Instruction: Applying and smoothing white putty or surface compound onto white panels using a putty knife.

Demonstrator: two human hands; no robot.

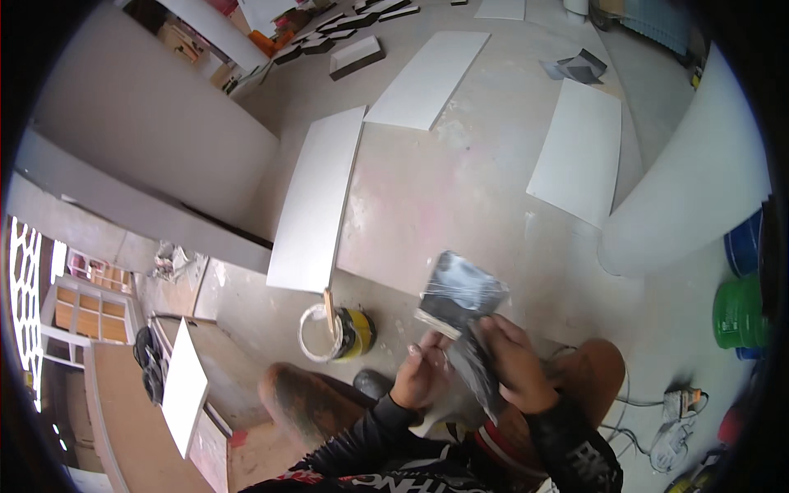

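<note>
My right hand (pixel 516 361) grips the dark handle of a wide flat brush (pixel 460 296), whose grey, paint-smeared head points up and away from me. My left hand (pixel 423 370) is at the brush's base, fingers curled against the handle just below the head. Both hands are above my bent knees. On the floor to the left of them stands an open yellow paint can (pixel 352 333) with white paint inside and a wooden stick (pixel 329 308) standing in it.
Several white painted boards lie flat on the concrete floor: one long board (pixel 320 197) beyond the can, another (pixel 427 78) further back, one (pixel 575 152) at right. A white curved wall (pixel 699 181) rises at right, with green (pixel 740 312) and blue buckets. Cables and a plug (pixel 678 403) lie lower right.
</note>
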